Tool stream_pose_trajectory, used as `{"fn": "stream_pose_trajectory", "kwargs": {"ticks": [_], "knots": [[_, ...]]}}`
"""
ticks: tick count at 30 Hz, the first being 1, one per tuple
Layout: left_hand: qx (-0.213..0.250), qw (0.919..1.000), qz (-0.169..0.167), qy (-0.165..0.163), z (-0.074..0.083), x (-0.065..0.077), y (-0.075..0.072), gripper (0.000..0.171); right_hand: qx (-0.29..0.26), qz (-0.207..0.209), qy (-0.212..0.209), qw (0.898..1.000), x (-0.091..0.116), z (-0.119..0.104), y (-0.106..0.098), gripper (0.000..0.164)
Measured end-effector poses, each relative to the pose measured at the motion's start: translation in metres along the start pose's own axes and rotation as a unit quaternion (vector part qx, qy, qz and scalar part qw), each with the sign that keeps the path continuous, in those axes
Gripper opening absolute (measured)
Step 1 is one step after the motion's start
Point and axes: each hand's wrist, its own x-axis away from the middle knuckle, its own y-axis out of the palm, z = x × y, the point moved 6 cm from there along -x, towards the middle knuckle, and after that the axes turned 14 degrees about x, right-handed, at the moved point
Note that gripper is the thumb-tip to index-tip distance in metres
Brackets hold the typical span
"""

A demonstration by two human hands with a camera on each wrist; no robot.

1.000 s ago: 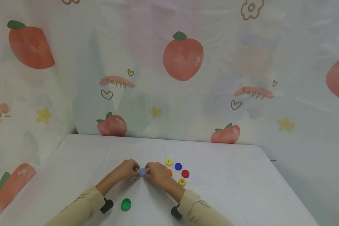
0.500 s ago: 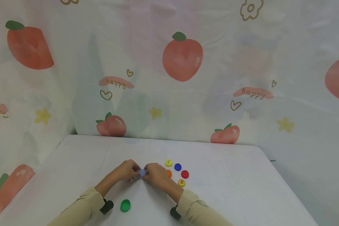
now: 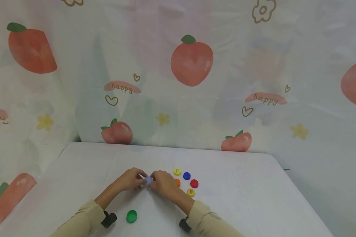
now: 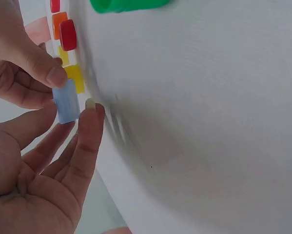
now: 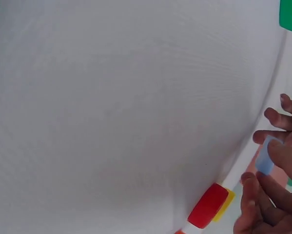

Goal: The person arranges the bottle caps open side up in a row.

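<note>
A light blue bottle cap is held up between both hands over the white table. My right hand pinches it; in the left wrist view the right thumb presses on the cap's upper edge. Around the lower part of the cap, my left hand has its fingers spread. One left fingertip touches or nearly touches the cap's side, while another stands slightly apart. Beside the right hand lie yellow caps, an orange cap, a blue cap and a red cap.
Nearer the person, a green cap lies with its hollow side up, between the forearms. A black wrist camera shows at the left wrist, another at the right. Patterned cloth hangs behind the white table.
The left hand has shifted slightly left and its fingers have spread from their closer grip around the light blue cap. The right hand stays nearly in place. The loose caps lie as before.
</note>
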Motion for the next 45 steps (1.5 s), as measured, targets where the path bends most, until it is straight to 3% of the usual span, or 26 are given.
{"fn": "stream_pose_trajectory", "kwargs": {"ticks": [8,14,20,24,28,32,38,45], "knots": [[0.045,0.9981,0.029,0.031,0.002,0.003,-0.007,0.021,-0.112,0.011,-0.033,0.993,0.000,0.002,-0.004,0.026],[0.066,0.9960,0.027,0.054,0.004,0.006,-0.010,0.027,-0.245,-0.017,-0.013,0.969,0.002,0.008,-0.005,0.027],[0.078,0.9932,0.020,0.084,0.011,0.014,-0.009,0.025,-0.294,-0.038,-0.011,0.955,0.005,0.013,-0.008,0.029],[0.089,0.9909,0.018,0.100,0.018,0.019,-0.007,0.025,-0.340,-0.062,-0.013,0.938,0.008,0.016,-0.010,0.026],[0.066,0.9910,0.035,0.112,0.024,0.026,-0.008,0.025,-0.382,-0.077,-0.007,0.921,0.010,0.016,-0.012,0.024],[0.025,0.9914,0.051,0.118,0.030,0.032,-0.009,0.025,-0.404,-0.081,0.001,0.911,0.016,0.013,-0.016,0.024],[0.038,0.9903,0.032,0.130,0.035,0.041,-0.008,0.023,-0.401,-0.064,-0.010,0.914,0.025,0.007,-0.027,0.023],[0.059,0.9858,0.019,0.156,0.043,0.053,-0.009,0.020,-0.332,-0.036,-0.054,0.941,0.034,0.001,-0.036,0.020]]}}
